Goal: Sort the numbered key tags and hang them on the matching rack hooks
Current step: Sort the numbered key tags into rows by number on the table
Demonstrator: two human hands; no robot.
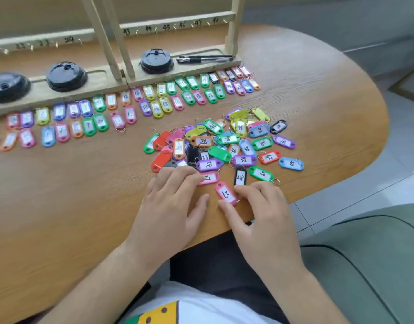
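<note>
One wooden table (pixel 61 206), with a rounded edge sweeping down the right and the near edge under our wrists. One green seat (pixel 365 265) sits off that edge to the right. Two frames of the wooden rack (pixel 100 38) stand side by side at the back; the right frame's rail (pixel 178 23) reads 43 and up, with small hooks beside the numbers. The sorted tags (pixel 154 99) lie face up in paired rows along the rack base, left edge to right end; there are too many, and too blurred, for us to count. The loose pile (pixel 224 141) sits mid-table, a few dozen overlapping tags, no exact count possible. There is bare wood left of the hands and between rows and near edge, so open room there; right of the pile the table edge is near. We see three stacks of black lids (pixel 66 76) on the rack base and black pens (pixel 205 59), two as far as we can tell. Two hands. The left hand (pixel 171 202) is flat, fingers straight, fingertips resting on a pink tag (pixel 209 177) marked 27 at the pile's near fringe. The right hand (pixel 262 211) pinches a second pink 27 tag (pixel 226 194) between thumb and forefinger, flat on the table between the hands, close to the near edge: white label, handwritten number, metal ring. Just beyond lie one black 28 tag (pixel 240 177) and one green 29 tag (pixel 261 174).
</note>
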